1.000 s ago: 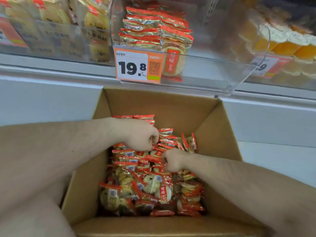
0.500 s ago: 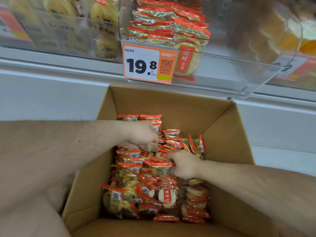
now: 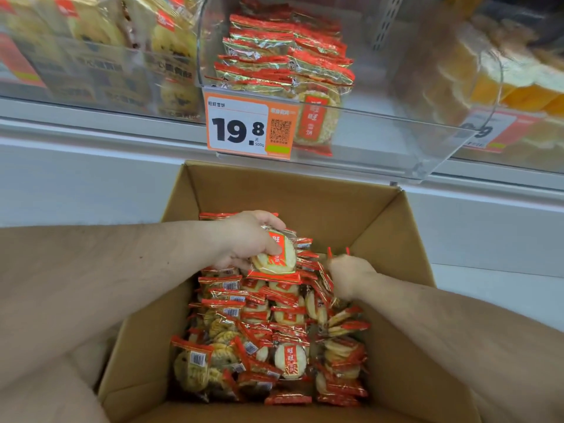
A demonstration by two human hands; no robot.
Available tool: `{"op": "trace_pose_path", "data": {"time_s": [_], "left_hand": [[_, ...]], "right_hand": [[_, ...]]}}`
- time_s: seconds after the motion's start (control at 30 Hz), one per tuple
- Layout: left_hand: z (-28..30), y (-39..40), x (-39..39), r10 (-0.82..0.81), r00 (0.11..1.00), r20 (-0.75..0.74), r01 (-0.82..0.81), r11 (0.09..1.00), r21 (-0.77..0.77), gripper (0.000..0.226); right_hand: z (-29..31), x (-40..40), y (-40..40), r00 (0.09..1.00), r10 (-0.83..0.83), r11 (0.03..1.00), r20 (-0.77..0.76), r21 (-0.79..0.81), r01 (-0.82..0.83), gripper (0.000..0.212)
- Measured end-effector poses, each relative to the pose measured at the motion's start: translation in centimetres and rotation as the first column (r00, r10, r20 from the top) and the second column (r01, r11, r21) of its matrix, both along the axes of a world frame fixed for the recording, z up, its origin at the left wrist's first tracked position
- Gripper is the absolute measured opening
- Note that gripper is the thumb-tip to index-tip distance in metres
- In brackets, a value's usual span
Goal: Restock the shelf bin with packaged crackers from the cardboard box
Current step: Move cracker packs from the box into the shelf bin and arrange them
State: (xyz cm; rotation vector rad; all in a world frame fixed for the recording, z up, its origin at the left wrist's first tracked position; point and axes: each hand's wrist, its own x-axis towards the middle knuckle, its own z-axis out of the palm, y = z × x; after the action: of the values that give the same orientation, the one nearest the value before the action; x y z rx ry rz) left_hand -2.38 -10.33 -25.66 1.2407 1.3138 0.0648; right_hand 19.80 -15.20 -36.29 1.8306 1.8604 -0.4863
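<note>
Left hand (image 3: 244, 242) has a cracker packet (image 3: 276, 253) pinched between thumb and fingers, lifted just above the pile inside the cardboard box (image 3: 406, 248). Right hand (image 3: 348, 274) is curled down among the packets, looks like it's gripping some, hard to tell. The shelf bin (image 3: 381, 138) sits right above, half stocked.

Left hand (image 3: 244, 242) grips a cracker pack (image 3: 276, 253), thumb on top; right hand (image 3: 348, 277) curled among the packs, grasp hidden

Matt brown cardboard box (image 3: 308, 190); glossy plastic cracker packets (image 3: 290, 358); clear plastic bin (image 3: 381, 141).
</note>
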Motion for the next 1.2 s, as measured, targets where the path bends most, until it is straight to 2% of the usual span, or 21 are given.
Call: {"op": "trace_pose_path", "data": {"time_s": [0.07, 0.17, 0.37, 0.47, 0.57, 0.67, 0.77, 0.9, 1.03, 1.2], "left_hand": [[0.1, 0.1, -0.3, -0.046, 0.999, -0.026, 0.047, 0.998, 0.032, 0.041], [-0.1, 0.5, -0.7, -0.071, 0.997, -0.034, 0.073, 0.996, 0.044, 0.043], [-0.1, 1.3, -1.3, -0.076, 0.997, 0.005, 0.076, 0.997, 0.019, 0.051], [0.0, 1.3, -1.4, -0.09, 0.996, 0.012, 0.09, 0.996, 0.021, 0.056], [0.0, 1.2, -1.4, -0.098, 0.995, 0.008, 0.098, 0.995, 0.016, 0.06], [-0.1, 1.1, -1.3, -0.111, 0.993, -0.029, 0.112, 0.993, 0.034, 0.061], [-0.3, 1.0, -1.1, -0.134, 0.989, -0.066, 0.137, 0.989, 0.05, 0.061], [-0.5, 0.7, -1.0, -0.169, 0.981, -0.095, 0.175, 0.982, 0.067, 0.061], [-0.7, 0.8, -1.2, -0.168, 0.98, -0.107, 0.177, 0.981, 0.076, 0.062], [-0.7, 1.0, -1.3, -0.168, 0.979, -0.113, 0.176, 0.982, 0.071, 0.063]], "right_hand": [[-2.2, 1.2, -0.4, 0.996, -0.064, 0.991, 0.066, -0.109, 0.071, 0.033], [-4.4, 2.3, -0.9, 0.989, -0.142, 0.98, 0.04, -0.132, 0.146, 0.039], [-6.1, 3.0, -1.0, 0.973, -0.228, 0.973, 0.026, -0.04, 0.229, 0.061], [-6.5, 3.2, -0.9, 0.966, -0.256, 0.966, 0.039, 0.052, 0.254, 0.059], [-7.0, 2.8, -0.7, 0.969, -0.229, 0.973, 0.091, 0.024, 0.228, 0.056], [-7.1, 2.1, -0.7, 0.98, -0.139, 0.99, 0.142, 0.028, 0.136, 0.043], [-7.9, 2.2, -1.3, 0.979, -0.089, 0.995, 0.186, -0.02, 0.094, 0.043], [-8.3, 2.3, -1.7, 0.975, -0.197, 0.977, 0.103, -0.057, 0.203, 0.045], [-8.4, 2.3, -1.2, 0.942, -0.333, 0.942, 0.035, -0.029, 0.334, 0.038], [-8.1, 2.9, -0.1, 0.909, -0.405, 0.914, -0.099, -0.015, 0.405, 0.041]]}}
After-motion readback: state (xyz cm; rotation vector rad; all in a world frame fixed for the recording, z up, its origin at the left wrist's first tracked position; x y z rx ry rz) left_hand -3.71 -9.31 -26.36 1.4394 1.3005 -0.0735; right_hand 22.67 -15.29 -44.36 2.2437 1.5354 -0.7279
